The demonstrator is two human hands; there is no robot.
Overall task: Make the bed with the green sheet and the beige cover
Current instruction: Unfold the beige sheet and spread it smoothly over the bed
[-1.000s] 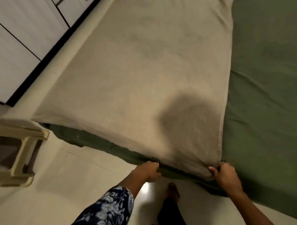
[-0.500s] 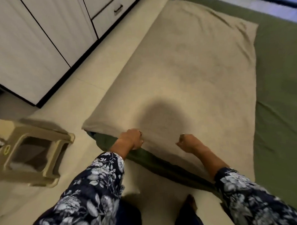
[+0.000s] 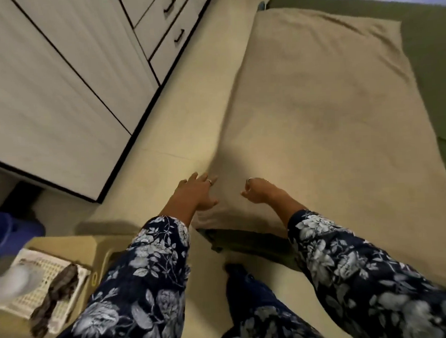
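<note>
**Both hands at the near left corner of the beige cover**

The beige cover (image 3: 324, 118) lies flat along the left part of the bed, from the near edge to the far end. It rests on the green sheet (image 3: 432, 65), which shows as a wide band at the right and far side. A dark strip of the green sheet also shows under the near edge of the cover, just beside the floor (image 3: 179, 124).

The left hand (image 3: 192, 195) is at the near left corner of the cover. Its fingers are straight and a little spread, and they point to the far side. I cannot tell whether the palm touches the cloth. There is a ring on one finger.

The right hand (image 3: 258, 191) is just beside it, over the near part of the cover. Its fingers are curled inward. The picture is blurred here, so I cannot tell whether they pinch the cloth or hold nothing.

Both arms wear dark floral sleeves (image 3: 154, 269).

At the far left stands a white cabinet (image 3: 67, 81) with drawers and dark handles. At the near left there is a beige plastic stool (image 3: 92, 248), and on it a white basket (image 3: 43, 281) with a dark cloth.
</note>
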